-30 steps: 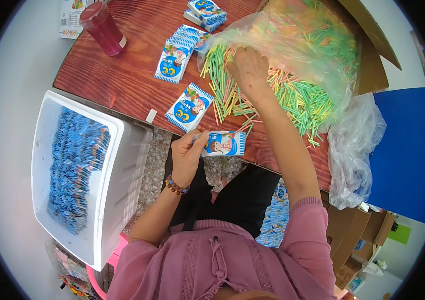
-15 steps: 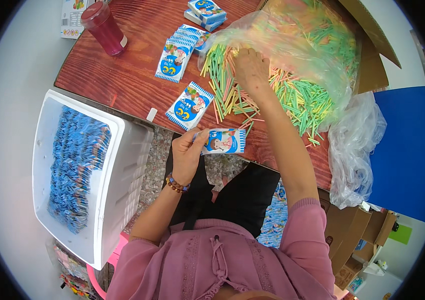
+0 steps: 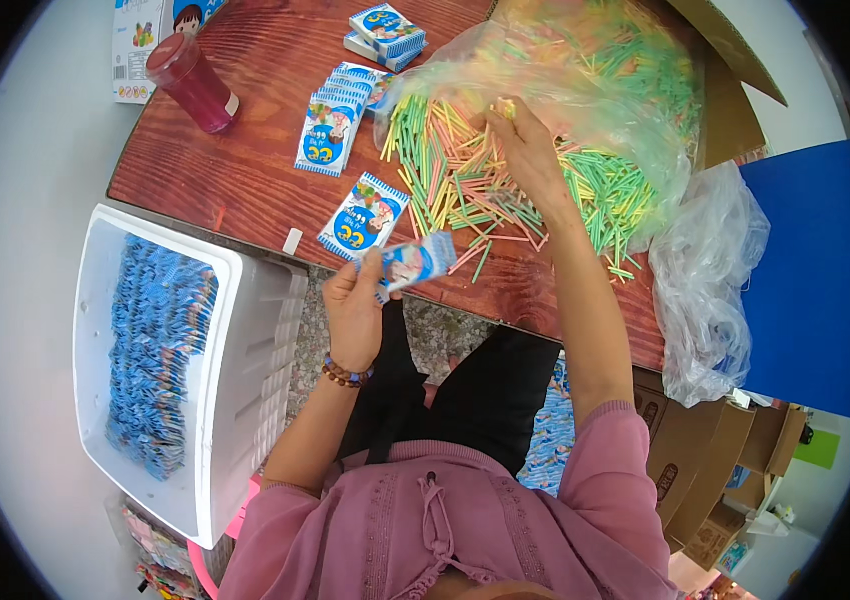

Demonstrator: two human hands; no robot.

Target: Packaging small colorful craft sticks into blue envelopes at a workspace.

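My left hand (image 3: pixel 353 315) pinches a small blue and white packet (image 3: pixel 417 263) by one end, near the table's front edge; the packet is tilted and smeared by motion. My right hand (image 3: pixel 533 160) is over a heap of thin green, pink and yellow sticks (image 3: pixel 435 150). Its fingers are pinched together, with pale yellow stick ends showing at the tips; how many they hold I cannot tell. A flat matching packet (image 3: pixel 365 215) lies just beyond my left hand. Farther off is an overlapping row of such packets (image 3: pixel 328 125).
Clear plastic sheeting (image 3: pixel 535 75) partly covers the sticks, by a cardboard box (image 3: pixel 730 45). A red-lidded jar (image 3: pixel 195 85) and stacked packets (image 3: pixel 385 30) stand on the wooden table (image 3: pixel 245 170). At left, a white bin (image 3: pixel 230 400) holds many blue packets. A crumpled plastic bag (image 3: pixel 705 290) hangs right.
My right hand has risen out of the sticks, its fingertips now visible in a pinch. My left hand has shifted slightly left, and the packet's far end has swung upward.
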